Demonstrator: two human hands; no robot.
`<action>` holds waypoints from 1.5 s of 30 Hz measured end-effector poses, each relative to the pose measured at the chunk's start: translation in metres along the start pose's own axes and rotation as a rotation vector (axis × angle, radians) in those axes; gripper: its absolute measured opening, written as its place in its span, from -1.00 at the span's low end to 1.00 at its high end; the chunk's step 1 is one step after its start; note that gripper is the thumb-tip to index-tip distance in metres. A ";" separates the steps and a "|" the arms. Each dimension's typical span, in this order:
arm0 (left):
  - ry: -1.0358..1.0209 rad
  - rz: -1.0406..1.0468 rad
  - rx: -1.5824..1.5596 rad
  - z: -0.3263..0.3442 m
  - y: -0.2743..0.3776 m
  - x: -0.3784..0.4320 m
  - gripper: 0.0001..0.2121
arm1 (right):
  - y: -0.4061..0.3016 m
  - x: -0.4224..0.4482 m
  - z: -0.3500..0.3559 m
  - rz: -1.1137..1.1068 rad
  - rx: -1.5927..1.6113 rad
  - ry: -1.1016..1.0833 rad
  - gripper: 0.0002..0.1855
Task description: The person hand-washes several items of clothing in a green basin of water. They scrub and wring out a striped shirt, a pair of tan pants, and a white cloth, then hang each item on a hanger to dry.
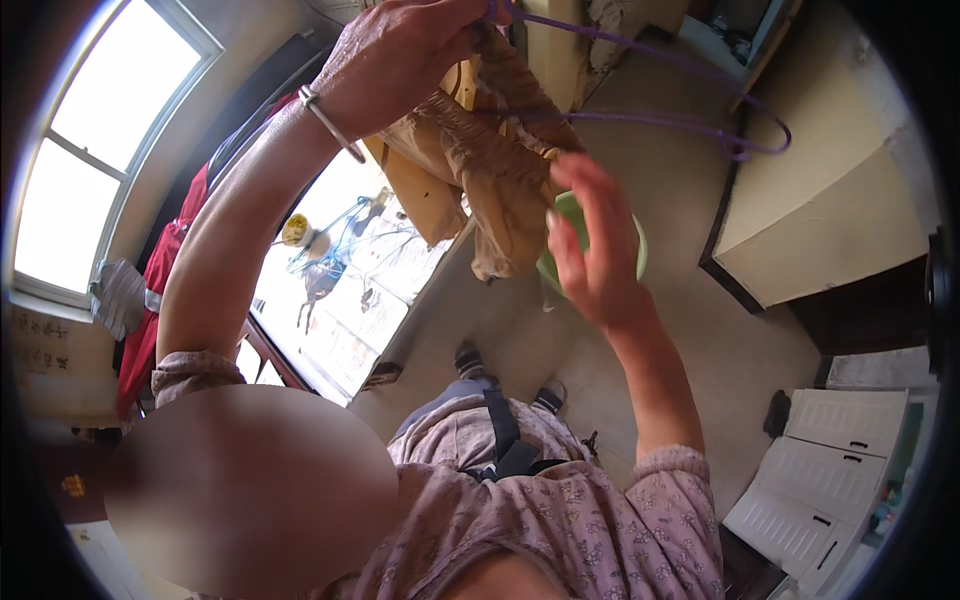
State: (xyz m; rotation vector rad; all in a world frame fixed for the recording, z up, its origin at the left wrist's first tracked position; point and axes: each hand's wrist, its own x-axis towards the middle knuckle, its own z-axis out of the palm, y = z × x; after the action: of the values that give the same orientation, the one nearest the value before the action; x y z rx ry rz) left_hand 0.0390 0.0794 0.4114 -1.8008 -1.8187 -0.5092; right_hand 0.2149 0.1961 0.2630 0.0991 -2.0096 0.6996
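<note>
High in the view, my left hand [409, 64] is closed around the top of a purple wire clothes hanger [652, 124], whose loop reaches out to the right. A wet-looking brown garment with gathered fabric [499, 165] hangs beneath my left hand, around the hanger's near part. At the garment's right edge is my right hand [600, 240], slightly blurred, fingers apart; whether a fingertip touches the cloth I cannot tell. Behind the right hand a light green basin [640, 251] shows, lower down towards the floor.
A brightly lit table [360, 330] at the left bears papers, blue hangers and a small container [297, 230]. Red cloth [161, 277] hangs near the window [82, 165]. White cabinets [832, 450] stand at the lower right, with a dark shoe [778, 412] beside them.
</note>
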 end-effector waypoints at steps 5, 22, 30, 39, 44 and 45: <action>-0.002 0.046 -0.092 -0.002 0.004 0.001 -0.91 | 0.033 0.025 0.014 0.228 0.105 -0.293 -0.56; -0.330 -0.236 -0.313 0.089 -0.025 -0.166 -0.80 | 0.077 0.002 -0.114 -0.235 -0.436 -0.608 -0.80; -0.321 -0.164 -0.305 0.130 0.003 -0.143 -0.82 | 0.059 0.023 -0.084 -0.099 -0.303 -0.535 -0.69; -0.228 -0.445 -0.751 0.115 0.031 -0.113 -0.83 | 0.057 0.024 -0.099 0.095 -0.456 -0.604 -0.54; -0.198 -0.425 -0.820 0.116 0.044 -0.098 -0.77 | 0.041 0.038 -0.080 -0.078 -0.464 -0.691 -0.63; -0.185 -0.431 -0.845 0.116 0.048 -0.094 -0.76 | 0.037 0.040 -0.074 0.052 -0.361 -0.744 -0.68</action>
State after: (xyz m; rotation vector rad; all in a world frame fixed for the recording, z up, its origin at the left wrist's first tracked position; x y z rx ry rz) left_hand 0.0724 0.0767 0.2580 -1.9776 -2.3453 -1.5007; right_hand 0.2382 0.2730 0.3065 0.1009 -2.8291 0.3336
